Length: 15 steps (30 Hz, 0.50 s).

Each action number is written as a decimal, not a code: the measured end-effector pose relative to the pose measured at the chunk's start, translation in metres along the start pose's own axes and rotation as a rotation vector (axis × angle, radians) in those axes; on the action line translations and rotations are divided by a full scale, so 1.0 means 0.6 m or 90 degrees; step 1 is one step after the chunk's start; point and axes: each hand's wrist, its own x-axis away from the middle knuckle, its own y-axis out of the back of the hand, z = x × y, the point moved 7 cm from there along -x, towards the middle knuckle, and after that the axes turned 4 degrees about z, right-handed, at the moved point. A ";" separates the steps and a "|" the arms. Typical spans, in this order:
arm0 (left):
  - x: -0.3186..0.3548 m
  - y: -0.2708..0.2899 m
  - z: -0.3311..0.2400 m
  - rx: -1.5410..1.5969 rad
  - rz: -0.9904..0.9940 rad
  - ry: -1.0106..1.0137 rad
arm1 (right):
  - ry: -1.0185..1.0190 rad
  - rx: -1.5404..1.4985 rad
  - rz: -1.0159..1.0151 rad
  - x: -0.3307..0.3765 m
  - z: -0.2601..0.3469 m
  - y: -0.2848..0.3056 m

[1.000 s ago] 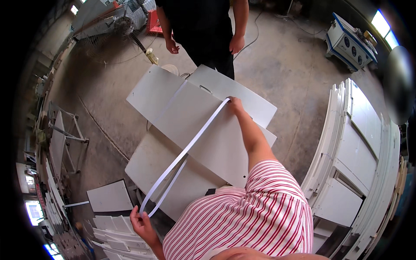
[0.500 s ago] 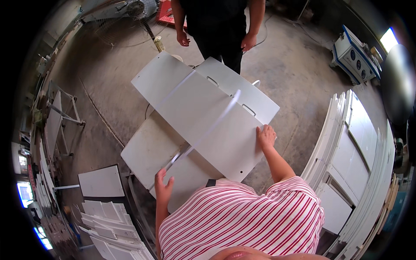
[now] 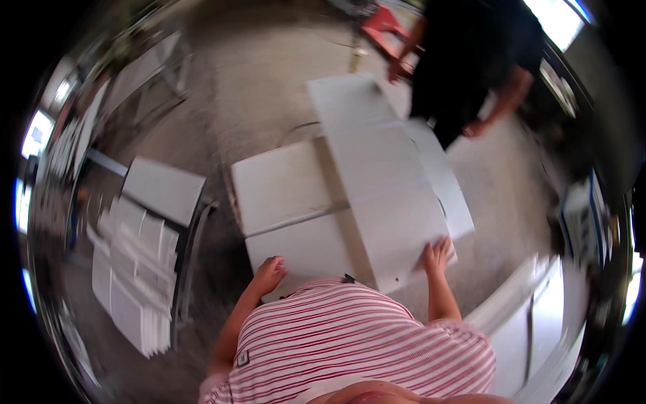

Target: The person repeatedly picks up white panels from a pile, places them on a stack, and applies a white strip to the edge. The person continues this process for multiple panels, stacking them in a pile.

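Observation:
My right hand (image 3: pixel 437 254) lies with spread fingers on the near right corner of a long white panel (image 3: pixel 377 168), open and pressing on its surface. The panel has a small dark hole near its close edge. My left hand (image 3: pixel 271 273) is over the near left part of a lower white board (image 3: pixel 296 242), its fingers blurred, and no held thing shows. Another lower board (image 3: pixel 286 182) lies beyond it, both partly covered by the long panel. A further white panel (image 3: pixel 444 182) sticks out on the right side.
A person in dark clothes (image 3: pixel 464 67) stands at the far right of the panels, arms hanging. White boards are stacked at the left (image 3: pixel 138 259) and lower right (image 3: pixel 531 323). A white and blue machine (image 3: pixel 584 219) stands at right. A red object (image 3: pixel 385 30) is behind.
The view has swung, shifting the panels and the person to the right. White strips that lay across the long panel, one reaching my left hand, no longer show. My right hand stays at the panel's corner.

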 end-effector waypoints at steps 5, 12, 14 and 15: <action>0.071 0.010 0.059 0.007 -0.033 0.035 | 0.117 0.031 0.091 0.138 0.109 -0.017; 0.168 -0.028 0.140 0.018 -0.005 0.068 | 0.291 0.069 0.160 0.255 0.222 -0.074; 0.196 -0.040 0.174 0.030 0.006 0.057 | 0.295 0.049 0.186 0.275 0.237 -0.082; 0.208 -0.047 0.191 0.025 0.022 0.063 | 0.309 -0.005 0.197 0.290 0.247 -0.073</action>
